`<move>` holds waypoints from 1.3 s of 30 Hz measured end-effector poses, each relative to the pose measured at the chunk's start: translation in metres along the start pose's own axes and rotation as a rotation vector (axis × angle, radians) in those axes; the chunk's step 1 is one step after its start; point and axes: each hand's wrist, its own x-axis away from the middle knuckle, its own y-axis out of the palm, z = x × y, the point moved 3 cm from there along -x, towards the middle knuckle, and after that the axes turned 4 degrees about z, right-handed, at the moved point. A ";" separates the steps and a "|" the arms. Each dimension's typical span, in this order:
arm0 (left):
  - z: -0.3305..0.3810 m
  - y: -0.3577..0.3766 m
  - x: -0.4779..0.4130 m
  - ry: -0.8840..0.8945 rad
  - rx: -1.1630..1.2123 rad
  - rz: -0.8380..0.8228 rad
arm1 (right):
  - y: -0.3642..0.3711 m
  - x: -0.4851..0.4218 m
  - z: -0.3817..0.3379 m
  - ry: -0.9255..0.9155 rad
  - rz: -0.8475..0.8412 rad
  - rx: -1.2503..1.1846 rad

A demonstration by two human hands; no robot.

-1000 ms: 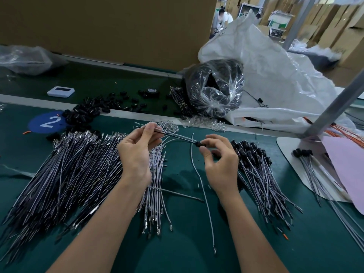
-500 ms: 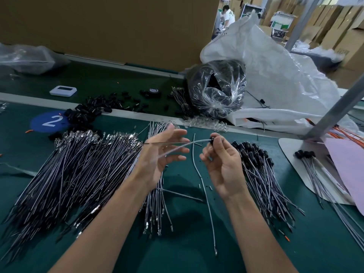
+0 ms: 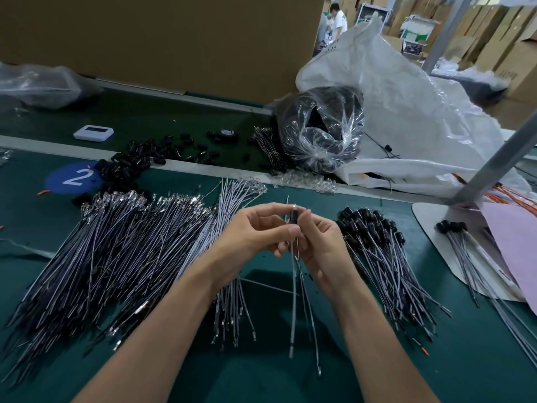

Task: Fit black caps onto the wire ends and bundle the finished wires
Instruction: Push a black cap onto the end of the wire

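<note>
My left hand (image 3: 255,231) and my right hand (image 3: 318,242) meet above the green table, fingertips pinched together on a small black cap (image 3: 294,215). A grey wire (image 3: 293,292) hangs straight down from the cap between the hands. A big heap of uncapped grey wires (image 3: 116,251) lies to the left. A pile of capped wires (image 3: 380,254) lies just right of my right hand. Loose black caps (image 3: 136,161) are scattered at the back left.
A clear bag of black parts (image 3: 319,132) and a large white sack (image 3: 412,117) stand at the back. A small capped bundle (image 3: 462,242) lies on a white board (image 3: 427,219) at the right, near a metal post (image 3: 499,158). A white device (image 3: 93,132) sits far left.
The hands have come together at the middle. The wire, held level between them before, now hangs downward with the cap at its upper end between my fingertips.
</note>
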 end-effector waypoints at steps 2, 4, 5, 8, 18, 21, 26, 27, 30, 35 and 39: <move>-0.002 0.000 0.001 0.014 -0.021 -0.012 | 0.000 0.001 0.000 0.000 0.013 -0.011; -0.002 -0.001 0.001 0.032 -0.037 0.018 | 0.000 0.000 0.000 0.002 0.031 -0.031; -0.001 -0.003 0.001 0.044 -0.035 0.049 | -0.001 0.000 0.000 0.008 0.041 -0.031; 0.002 -0.010 -0.001 0.080 0.002 0.193 | -0.004 0.000 0.000 0.029 0.050 0.115; 0.008 -0.014 -0.001 0.122 0.018 0.348 | 0.002 0.003 -0.001 -0.050 0.050 0.276; 0.004 -0.006 -0.001 0.122 -0.031 0.324 | 0.003 0.004 -0.003 -0.093 0.085 0.236; 0.004 -0.004 0.000 0.143 0.045 0.364 | 0.004 0.005 -0.005 -0.115 0.135 0.232; 0.005 -0.006 0.000 0.154 0.060 0.385 | 0.004 0.005 -0.005 -0.116 0.144 0.245; 0.008 -0.008 0.001 0.193 0.062 0.435 | 0.006 0.004 -0.004 -0.129 0.156 0.293; 0.009 -0.010 0.001 0.195 0.087 0.484 | 0.007 0.005 -0.005 -0.169 0.146 0.324; 0.010 -0.012 0.003 0.196 0.132 0.476 | 0.006 0.004 -0.004 -0.177 0.161 0.315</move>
